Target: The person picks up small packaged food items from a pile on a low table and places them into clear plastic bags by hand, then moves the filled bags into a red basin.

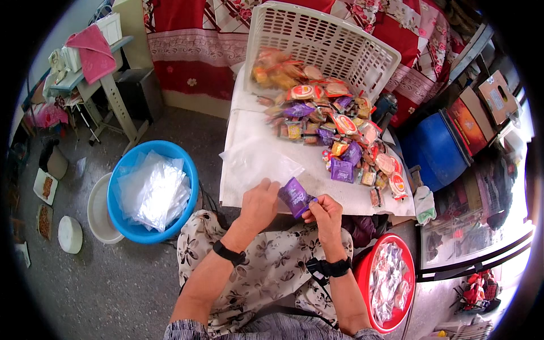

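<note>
A purple snack packet is between my hands at the table's front edge. The fingers of my right hand pinch its right end. My left hand is at the packet's left side, fingers bent; whether it grips the packet is hidden. Just beyond my left hand, a clear plastic bag lies flat on the white-covered table. A heap of wrapped snacks, in purple, red-and-white and clear wrappers, spreads over the right half of the table. Behind the heap a white plastic basket is tipped on its side with more packets inside.
A blue basin of clear plastic bags stands on the floor at left, overlapping a white basin. At lower right is a red tub of filled clear bags. A blue barrel and cardboard boxes stand at right.
</note>
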{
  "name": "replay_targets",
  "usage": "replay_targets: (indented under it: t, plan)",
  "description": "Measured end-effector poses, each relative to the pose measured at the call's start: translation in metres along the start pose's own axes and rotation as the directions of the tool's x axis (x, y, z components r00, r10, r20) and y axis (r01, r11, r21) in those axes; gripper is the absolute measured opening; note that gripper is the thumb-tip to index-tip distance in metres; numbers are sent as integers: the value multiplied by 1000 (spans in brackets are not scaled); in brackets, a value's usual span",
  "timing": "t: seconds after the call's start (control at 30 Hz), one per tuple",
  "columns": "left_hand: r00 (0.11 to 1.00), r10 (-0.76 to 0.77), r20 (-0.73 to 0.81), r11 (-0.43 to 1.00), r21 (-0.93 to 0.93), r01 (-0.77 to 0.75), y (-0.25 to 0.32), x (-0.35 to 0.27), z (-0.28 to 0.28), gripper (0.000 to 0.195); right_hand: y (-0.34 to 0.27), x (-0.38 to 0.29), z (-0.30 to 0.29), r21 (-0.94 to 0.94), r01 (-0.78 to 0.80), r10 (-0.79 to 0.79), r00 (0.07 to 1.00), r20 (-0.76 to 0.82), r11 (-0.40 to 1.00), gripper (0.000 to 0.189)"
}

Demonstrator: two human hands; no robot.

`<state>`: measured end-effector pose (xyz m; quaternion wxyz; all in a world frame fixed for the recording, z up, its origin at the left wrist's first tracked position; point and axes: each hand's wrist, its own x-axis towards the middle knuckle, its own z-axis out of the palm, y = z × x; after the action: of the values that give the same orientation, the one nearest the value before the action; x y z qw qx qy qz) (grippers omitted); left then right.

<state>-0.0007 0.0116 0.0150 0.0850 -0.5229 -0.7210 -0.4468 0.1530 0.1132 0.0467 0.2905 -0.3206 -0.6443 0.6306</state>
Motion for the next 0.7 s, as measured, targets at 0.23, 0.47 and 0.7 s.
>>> replay_targets:
  t: [0.23,0.47,0.7]
  plan:
    - [994,83,64,997,-2,-83,8,0,-4,25,11,9,4,30,-62,62,998,9,998,14]
    - [988,119,94,989,-95,-110,9,-1,-1,29,45,34,21,237,-76,87,996,-35,968,9]
    - [994,86,70,987,-143,-76,6,1,-5,23,41,45,34,307,-182,149,980,129,934,16]
